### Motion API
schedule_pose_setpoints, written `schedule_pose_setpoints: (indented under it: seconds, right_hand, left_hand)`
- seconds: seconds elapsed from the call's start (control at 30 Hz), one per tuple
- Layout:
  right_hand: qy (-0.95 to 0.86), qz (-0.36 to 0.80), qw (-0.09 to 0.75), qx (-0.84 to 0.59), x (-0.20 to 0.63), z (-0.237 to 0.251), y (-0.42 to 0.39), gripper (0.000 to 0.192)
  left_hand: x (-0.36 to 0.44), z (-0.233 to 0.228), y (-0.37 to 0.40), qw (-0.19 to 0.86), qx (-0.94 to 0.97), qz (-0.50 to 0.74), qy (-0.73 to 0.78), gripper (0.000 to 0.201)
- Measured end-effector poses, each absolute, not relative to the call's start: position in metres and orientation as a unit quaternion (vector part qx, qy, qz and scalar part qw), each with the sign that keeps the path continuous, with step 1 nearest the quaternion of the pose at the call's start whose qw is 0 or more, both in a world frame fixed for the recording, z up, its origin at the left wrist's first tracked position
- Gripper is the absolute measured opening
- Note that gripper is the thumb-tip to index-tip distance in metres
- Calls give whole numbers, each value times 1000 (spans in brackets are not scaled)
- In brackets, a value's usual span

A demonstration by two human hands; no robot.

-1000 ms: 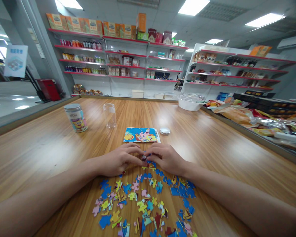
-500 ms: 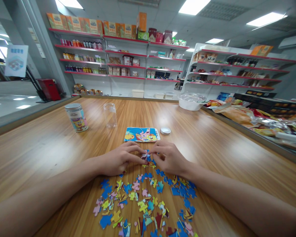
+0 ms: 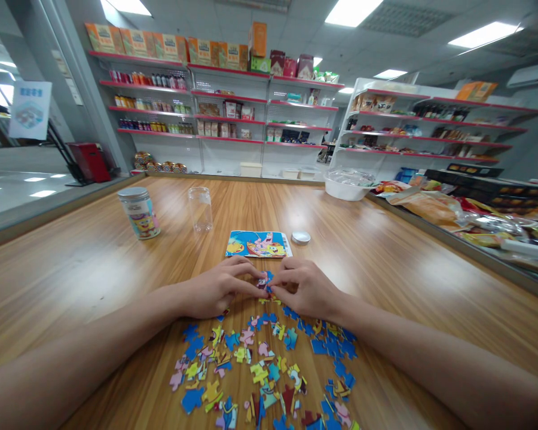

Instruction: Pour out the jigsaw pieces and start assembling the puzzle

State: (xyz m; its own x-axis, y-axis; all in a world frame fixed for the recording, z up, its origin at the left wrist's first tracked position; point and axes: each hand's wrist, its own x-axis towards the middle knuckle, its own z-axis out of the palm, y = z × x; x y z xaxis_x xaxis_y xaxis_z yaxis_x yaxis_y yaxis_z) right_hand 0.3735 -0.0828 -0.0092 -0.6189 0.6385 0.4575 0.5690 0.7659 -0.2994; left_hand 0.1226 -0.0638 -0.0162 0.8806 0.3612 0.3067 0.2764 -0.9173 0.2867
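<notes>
A small cluster of jigsaw puzzle pieces (image 3: 263,282) lies on the wooden table between my two hands. My left hand (image 3: 217,288) has its thumb and fingertips closed on the left side of the cluster. From the right, my right hand (image 3: 308,290) pinches at the cluster's edge; its fingertips partly cover the pieces there. Many loose jigsaw pieces (image 3: 259,374), blue, yellow, pink and brown, are scattered nearer to me. Just beyond my hands is a picture card (image 3: 257,244) with cartoon figures on blue.
A printed tin (image 3: 138,214) and a transparent cylinder (image 3: 200,210) stand on the left of the table (image 3: 385,257). A round silver lid (image 3: 300,237) lies beside the card. At the far right are a white basin (image 3: 347,186) and snack packets (image 3: 434,206). Stocked shelves line the back.
My right hand's fingertips have shifted slightly down and left along the cluster, covering more of its right side. My left hand stays in nearly the same place.
</notes>
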Motion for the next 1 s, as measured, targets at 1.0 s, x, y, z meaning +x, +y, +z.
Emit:
schedule_pose_setpoints:
  seconds: [1.0]
  right_hand:
    - [-884,52,287,-365,371,-9,-85,10]
  left_hand:
    - [122,-15,-63,107,967,166,158,62]
